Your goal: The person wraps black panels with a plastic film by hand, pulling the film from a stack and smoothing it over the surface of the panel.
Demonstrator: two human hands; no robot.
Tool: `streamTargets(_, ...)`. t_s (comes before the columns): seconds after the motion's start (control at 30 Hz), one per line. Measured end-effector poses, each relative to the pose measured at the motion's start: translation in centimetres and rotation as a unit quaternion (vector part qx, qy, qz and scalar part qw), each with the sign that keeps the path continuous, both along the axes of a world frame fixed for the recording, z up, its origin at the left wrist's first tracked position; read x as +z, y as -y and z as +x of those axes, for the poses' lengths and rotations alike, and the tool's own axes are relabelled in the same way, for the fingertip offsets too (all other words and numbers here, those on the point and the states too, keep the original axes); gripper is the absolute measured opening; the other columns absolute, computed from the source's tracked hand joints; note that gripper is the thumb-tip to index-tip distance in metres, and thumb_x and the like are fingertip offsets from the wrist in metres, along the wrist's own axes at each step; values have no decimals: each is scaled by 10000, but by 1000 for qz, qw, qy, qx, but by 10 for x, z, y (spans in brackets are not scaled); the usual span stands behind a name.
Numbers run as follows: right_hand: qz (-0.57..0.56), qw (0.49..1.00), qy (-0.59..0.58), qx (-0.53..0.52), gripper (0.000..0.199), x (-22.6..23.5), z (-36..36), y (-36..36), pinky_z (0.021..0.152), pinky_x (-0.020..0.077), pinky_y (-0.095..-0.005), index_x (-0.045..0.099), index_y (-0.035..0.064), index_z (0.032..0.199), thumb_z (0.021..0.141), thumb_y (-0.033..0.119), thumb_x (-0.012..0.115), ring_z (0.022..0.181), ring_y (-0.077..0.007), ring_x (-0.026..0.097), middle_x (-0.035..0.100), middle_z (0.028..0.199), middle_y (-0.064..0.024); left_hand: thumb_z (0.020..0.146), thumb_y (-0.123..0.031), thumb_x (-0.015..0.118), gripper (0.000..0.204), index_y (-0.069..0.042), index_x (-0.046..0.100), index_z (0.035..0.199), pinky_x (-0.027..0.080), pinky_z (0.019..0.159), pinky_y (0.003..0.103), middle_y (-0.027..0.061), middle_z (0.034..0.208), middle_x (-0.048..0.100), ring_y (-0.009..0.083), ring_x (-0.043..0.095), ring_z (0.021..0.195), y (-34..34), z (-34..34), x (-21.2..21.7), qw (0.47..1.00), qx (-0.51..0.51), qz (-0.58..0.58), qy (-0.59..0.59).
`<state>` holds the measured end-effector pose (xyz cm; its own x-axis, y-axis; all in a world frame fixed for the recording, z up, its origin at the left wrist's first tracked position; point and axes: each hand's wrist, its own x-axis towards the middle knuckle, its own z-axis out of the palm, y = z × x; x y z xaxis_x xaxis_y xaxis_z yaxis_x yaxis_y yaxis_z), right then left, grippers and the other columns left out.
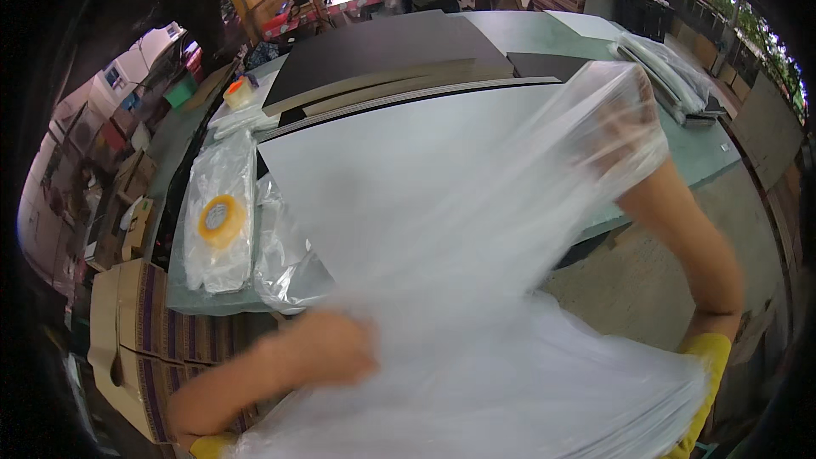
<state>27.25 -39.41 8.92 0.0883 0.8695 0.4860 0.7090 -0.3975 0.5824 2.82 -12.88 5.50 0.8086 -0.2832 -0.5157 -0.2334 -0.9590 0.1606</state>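
Hands well apart, the person stretches a large sheet of clear plastic film point(476, 238) across the front of the body. Through the film at upper right, the right hand point(625, 123) shows as a raised shape with the plastic drawn over it. The left hand point(333, 347), blurred and curled, sits low at the film's left edge. I cannot tell whether either one is clamped on the plastic.

The film runs diagonally between them and bunches in a loose heap along the lower edge of the view. Behind it, a white board point(365, 149) lies on the green table point(701, 157), in front of a dark board point(382, 47). Where the film passes before the white board, contact between the two cannot be made out.

As far as this moment shows, the film is out and partly spread, while the white board's left part lies uncovered. If the film is meant for that board, the covering seems barely begun, with fitting and closing left to do. A yellow tape roll point(223, 221) rests on a clear plastic packet point(204, 259) at the table's left, apart from the hands; no tape is visible on the film. At the far right corner, a plastic-covered stack point(667, 76) lies on the table.
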Motion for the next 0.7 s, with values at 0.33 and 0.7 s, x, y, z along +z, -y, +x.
streamTargets(0.33,-280,841,-451,104,125,-40,-61,-17,598,448,-331,503,2,656,655,118,548,631,-247,561,535,659,-130,779,-124,438,274,-28,507,1026,278,946,352,125,959,528,252,458,970,-86,-2,-6,877,99,221,415)
streamTargets(0.7,-354,800,-482,50,143,-49,-58,-12,771,414,-368,568,49,768,688,166,582,832,-248,539,566,805,-116,790,-92,416,270,-24,511,1033,257,974,373,134,1029,508,268,429,1023,-99,6,-8,797,107,92,587)
